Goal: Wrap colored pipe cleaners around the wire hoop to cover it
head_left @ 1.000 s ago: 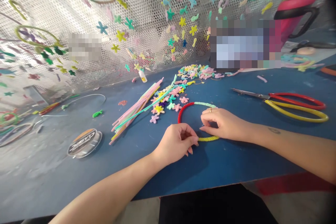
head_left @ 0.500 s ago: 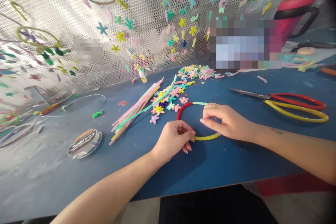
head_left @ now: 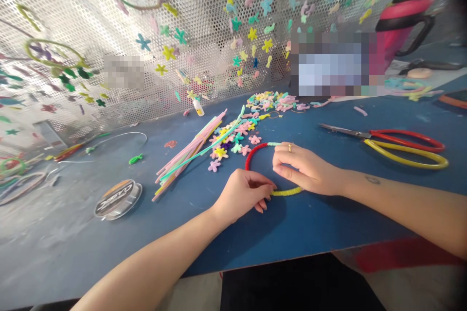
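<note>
A ring [head_left: 255, 151] wrapped in fuzzy pipe cleaner is held just above the blue table, with red, mint and yellow sections. My left hand [head_left: 245, 191] pinches it at the lower left, thumb against fingers, where the yellow part [head_left: 288, 192] begins. My right hand [head_left: 304, 167] is curled over the ring's right side, covering that stretch; its thumb and forefinger lie close together inside the loop. Whether anything small sits between those fingertips cannot be made out. Just beyond the ring lie several small pipe-cleaner flowers [head_left: 220, 152].
Scissors [head_left: 368, 135] with red and yellow handles lie at the right. Left of the flowers is a bundle of pipe cleaners [head_left: 193, 153], then a clear spool [head_left: 118, 199]. A small white bottle [head_left: 198, 107] stands before the perforated metal panel [head_left: 204, 58]. A pink tumbler [head_left: 401, 24] stands far right.
My right hand has shifted a little left over the ring, and my left fingertips have slid slightly right along it. The view has turned slightly.
</note>
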### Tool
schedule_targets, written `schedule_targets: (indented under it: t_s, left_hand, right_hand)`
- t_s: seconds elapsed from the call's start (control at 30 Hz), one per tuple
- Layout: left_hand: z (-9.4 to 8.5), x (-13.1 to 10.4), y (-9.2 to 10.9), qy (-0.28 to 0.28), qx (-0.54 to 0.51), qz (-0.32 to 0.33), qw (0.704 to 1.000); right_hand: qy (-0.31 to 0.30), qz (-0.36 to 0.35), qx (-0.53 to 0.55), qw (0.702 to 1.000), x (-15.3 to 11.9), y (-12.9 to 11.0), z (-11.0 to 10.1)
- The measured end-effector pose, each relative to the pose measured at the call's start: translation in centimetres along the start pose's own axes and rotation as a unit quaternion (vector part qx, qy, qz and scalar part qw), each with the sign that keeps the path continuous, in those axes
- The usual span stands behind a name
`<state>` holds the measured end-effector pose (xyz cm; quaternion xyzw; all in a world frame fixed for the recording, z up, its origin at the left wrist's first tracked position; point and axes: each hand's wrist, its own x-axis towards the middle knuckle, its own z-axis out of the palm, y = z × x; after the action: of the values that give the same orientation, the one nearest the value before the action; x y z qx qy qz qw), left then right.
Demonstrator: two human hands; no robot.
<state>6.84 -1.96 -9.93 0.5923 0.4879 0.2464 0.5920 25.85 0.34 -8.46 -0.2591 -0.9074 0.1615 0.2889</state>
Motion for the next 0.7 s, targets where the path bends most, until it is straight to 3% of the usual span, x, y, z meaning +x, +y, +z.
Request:
schedule_targets:
  t_s: [0.37,0.7]
  left_hand:
    - [0.05,-0.08,0.06,-0.012,0.028,-0.001,1.0]
    - [-0.15,-0.06,-0.21,-0.032,0.057,0.003,0.998]
  right_hand:
    - [-0.042,0.002,0.071,0.997,0.44,0.04,-0.09]
    - [-0.034,-0.003,0.041,0.999,0.58,0.04,-0.03]
